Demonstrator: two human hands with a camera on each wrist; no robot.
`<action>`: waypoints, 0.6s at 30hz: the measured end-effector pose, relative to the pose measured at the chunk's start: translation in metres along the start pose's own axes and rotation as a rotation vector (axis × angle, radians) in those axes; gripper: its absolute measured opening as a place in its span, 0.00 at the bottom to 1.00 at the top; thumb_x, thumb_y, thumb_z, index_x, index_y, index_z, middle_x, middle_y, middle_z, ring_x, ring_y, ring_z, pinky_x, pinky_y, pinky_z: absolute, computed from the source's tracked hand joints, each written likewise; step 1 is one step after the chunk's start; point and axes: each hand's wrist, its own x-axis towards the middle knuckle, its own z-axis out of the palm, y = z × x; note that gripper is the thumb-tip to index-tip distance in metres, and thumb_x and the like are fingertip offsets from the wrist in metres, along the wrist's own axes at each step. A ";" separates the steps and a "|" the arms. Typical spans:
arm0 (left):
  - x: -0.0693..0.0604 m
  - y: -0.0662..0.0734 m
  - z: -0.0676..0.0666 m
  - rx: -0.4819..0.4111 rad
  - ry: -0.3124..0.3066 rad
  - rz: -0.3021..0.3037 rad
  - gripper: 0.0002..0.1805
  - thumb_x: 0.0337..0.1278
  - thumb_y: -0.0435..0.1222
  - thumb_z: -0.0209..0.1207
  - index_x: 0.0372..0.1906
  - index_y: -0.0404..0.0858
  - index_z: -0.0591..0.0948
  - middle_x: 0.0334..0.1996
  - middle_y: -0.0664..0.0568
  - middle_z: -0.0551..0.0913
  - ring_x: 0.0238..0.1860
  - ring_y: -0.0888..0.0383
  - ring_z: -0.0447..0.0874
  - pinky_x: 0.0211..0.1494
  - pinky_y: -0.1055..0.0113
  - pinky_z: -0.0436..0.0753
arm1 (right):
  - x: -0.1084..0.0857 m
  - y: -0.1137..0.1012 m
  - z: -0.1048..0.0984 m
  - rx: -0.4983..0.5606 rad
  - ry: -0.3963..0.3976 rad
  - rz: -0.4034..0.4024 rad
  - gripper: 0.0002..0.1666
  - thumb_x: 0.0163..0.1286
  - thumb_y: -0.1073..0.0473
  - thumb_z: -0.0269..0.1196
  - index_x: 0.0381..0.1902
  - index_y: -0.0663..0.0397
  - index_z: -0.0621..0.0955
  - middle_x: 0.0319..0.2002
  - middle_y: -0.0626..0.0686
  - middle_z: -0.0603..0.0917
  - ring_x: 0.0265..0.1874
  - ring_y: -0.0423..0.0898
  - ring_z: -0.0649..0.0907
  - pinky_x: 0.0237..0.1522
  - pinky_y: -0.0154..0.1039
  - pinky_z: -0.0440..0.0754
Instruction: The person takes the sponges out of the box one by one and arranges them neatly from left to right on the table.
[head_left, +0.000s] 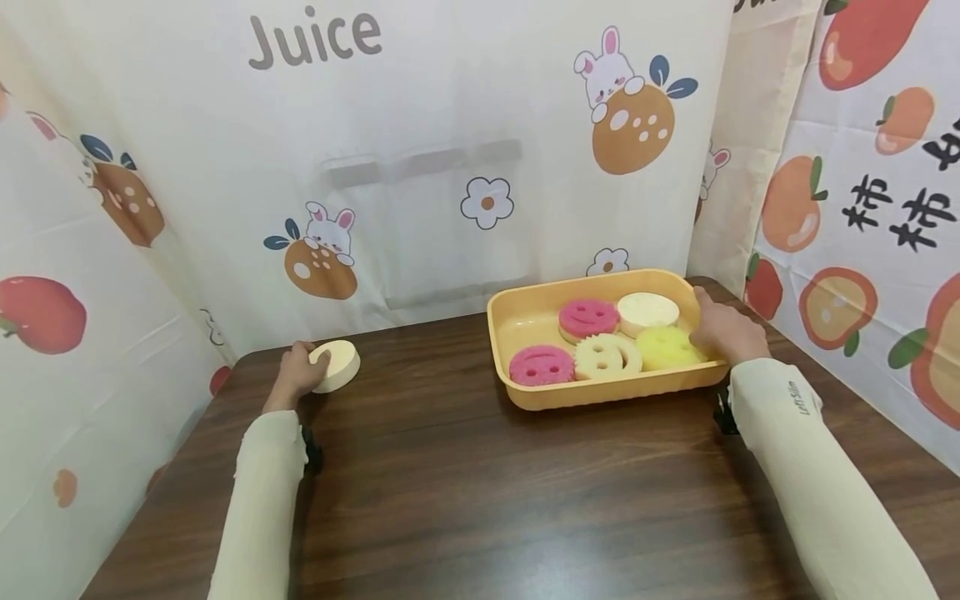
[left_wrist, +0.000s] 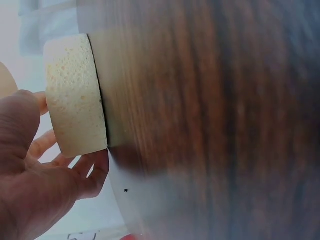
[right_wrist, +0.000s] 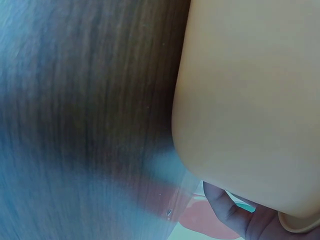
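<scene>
My left hand (head_left: 302,367) holds a round cream sponge (head_left: 339,367) at the far left of the table. In the left wrist view, the thumb is at the upper side of the porous sponge (left_wrist: 76,95) and the fingers curl round beneath; it sits on the tabletop. At the right, my right hand (head_left: 729,329) grips the right end of a yellow-orange plastic tray (head_left: 525,398). Fingers (right_wrist: 222,204) show under the tray's end in the right wrist view; the thumb is mostly hidden there. Inside the tray lie several round sponges, including a yellow one (head_left: 666,347) near that hand.
The tray also bears pink smiley sponges (head_left: 542,367), a cream smiley sponge (head_left: 606,357) and a plain cream one (head_left: 648,313). Behind the dark wooden table (head_left: 480,483) hangs a printed white curtain (head_left: 420,108), with more printed cloth on both sides.
</scene>
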 end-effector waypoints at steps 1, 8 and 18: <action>0.000 0.000 0.000 -0.001 -0.001 0.001 0.34 0.74 0.44 0.40 0.68 0.17 0.56 0.62 0.18 0.60 0.59 0.32 0.63 0.65 0.40 0.68 | 0.000 0.000 0.000 -0.002 0.000 0.001 0.51 0.69 0.56 0.50 0.78 0.57 0.34 0.63 0.78 0.68 0.51 0.71 0.75 0.45 0.71 0.72; -0.002 0.000 -0.003 0.021 0.008 0.026 0.34 0.74 0.45 0.38 0.66 0.16 0.57 0.60 0.16 0.61 0.58 0.31 0.64 0.64 0.39 0.68 | 0.000 -0.002 0.000 -0.003 -0.001 0.012 0.51 0.69 0.56 0.51 0.78 0.56 0.34 0.62 0.78 0.69 0.50 0.71 0.75 0.44 0.70 0.72; -0.002 0.010 0.000 0.092 0.019 0.032 0.34 0.76 0.46 0.32 0.70 0.21 0.53 0.65 0.16 0.50 0.66 0.20 0.51 0.66 0.29 0.57 | 0.001 -0.002 0.000 -0.005 -0.003 0.021 0.51 0.69 0.56 0.51 0.79 0.57 0.34 0.62 0.78 0.68 0.49 0.71 0.75 0.45 0.71 0.71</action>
